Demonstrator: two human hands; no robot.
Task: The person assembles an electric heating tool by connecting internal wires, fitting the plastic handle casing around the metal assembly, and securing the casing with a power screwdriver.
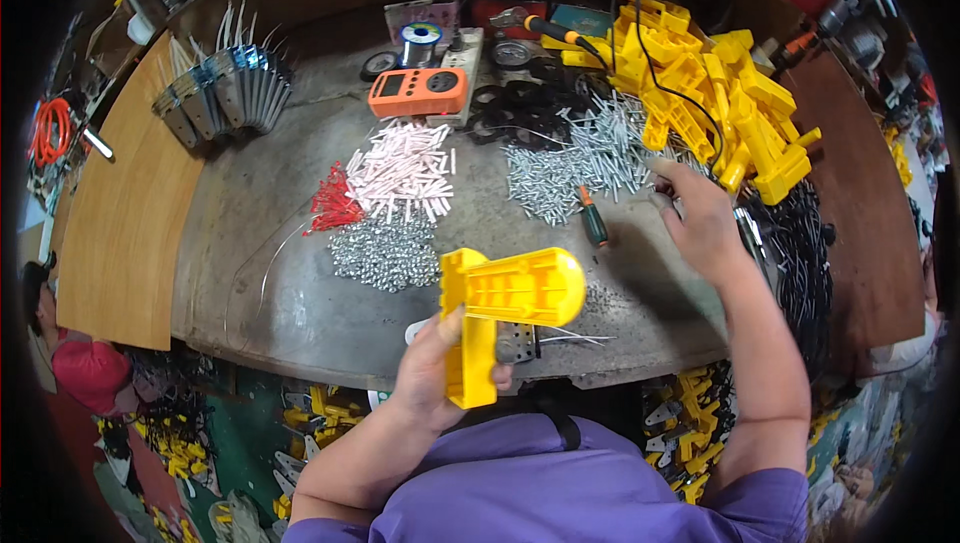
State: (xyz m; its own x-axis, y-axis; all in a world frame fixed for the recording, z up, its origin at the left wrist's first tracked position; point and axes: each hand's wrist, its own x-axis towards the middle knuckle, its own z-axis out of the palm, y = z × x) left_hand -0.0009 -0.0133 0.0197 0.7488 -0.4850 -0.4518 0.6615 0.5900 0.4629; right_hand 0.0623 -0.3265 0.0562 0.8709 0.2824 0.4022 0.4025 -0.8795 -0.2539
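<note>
Desk [250, 243]: grey, cluttered. Yellow pile [700, 83] at its far right. Yellow part [505, 308] held above the near edge, gripped round its stem by the left hand [435, 368]. Right hand [700, 218], well apart from it, reaches into the silver pins [580, 158] with fingers pinched; whether they hold a pin cannot be told. Small green screwdriver [593, 218] lies just beside it.

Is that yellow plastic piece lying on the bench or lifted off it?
Lifted off. The left hand holds the yellow plastic piece by its lower leg, above the bench edge.
</note>
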